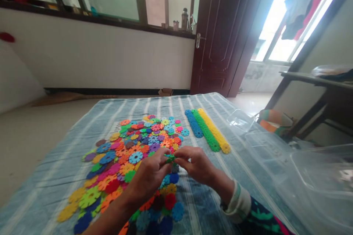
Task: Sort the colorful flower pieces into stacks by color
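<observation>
Between my two hands is a green notched plastic disc (170,158), pinched from both sides; whether it is one disc or more I cannot make out. My left hand (153,169) grips its left side, with thumb and fingers closed. On the right side, my right hand (193,159) holds it between thumb and fingertips. Below them spreads a large pile of snowflake discs (136,157) in many colours, partly covered by my left forearm. To the right lie three rows of overlapping discs: a blue row (193,123), a green row (206,130) and a yellow row (214,131).
A striped blue cloth (220,191) covers the table. Clear plastic containers (275,161) stand along its right side, a smaller clear box (241,120) farther back. Beyond the table are a brown door (220,29) and a ledge (110,21) holding a flask (184,19).
</observation>
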A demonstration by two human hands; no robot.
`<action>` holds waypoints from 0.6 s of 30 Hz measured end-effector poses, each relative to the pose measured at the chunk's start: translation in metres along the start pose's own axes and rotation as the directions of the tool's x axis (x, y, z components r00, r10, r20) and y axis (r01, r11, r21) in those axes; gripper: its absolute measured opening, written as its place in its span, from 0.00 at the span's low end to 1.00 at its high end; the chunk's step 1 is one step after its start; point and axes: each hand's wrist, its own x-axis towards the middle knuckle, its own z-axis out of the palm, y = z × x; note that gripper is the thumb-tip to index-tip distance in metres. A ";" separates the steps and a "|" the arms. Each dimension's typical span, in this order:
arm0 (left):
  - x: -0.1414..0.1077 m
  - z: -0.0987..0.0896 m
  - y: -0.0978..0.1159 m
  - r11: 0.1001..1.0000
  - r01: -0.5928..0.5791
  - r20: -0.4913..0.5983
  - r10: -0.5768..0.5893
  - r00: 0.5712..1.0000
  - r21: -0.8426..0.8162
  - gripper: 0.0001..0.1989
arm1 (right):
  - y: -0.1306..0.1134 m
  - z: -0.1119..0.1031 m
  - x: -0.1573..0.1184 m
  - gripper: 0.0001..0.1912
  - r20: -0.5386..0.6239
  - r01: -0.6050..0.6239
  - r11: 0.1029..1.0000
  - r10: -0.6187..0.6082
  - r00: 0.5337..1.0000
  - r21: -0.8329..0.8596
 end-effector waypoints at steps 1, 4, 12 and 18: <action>0.000 0.002 0.000 1.000 0.010 0.007 -0.010 1.000 -0.005 0.13 | -0.001 -0.003 0.001 0.05 0.016 0.009 1.000 -0.009 1.000 0.002; -0.001 0.005 -0.001 1.000 0.022 0.001 -0.022 1.000 0.005 0.18 | 0.002 -0.022 0.006 0.06 0.088 0.045 0.998 -0.042 0.995 -0.038; -0.002 -0.001 0.002 0.984 -0.053 0.026 0.049 0.998 0.171 0.11 | 0.057 -0.109 -0.005 0.08 0.119 -0.123 0.861 0.207 0.971 -0.493; 0.000 0.000 -0.003 0.974 -0.074 0.051 0.065 0.997 0.214 0.12 | 0.083 -0.119 -0.015 0.09 0.134 -0.146 0.814 0.263 0.955 -0.562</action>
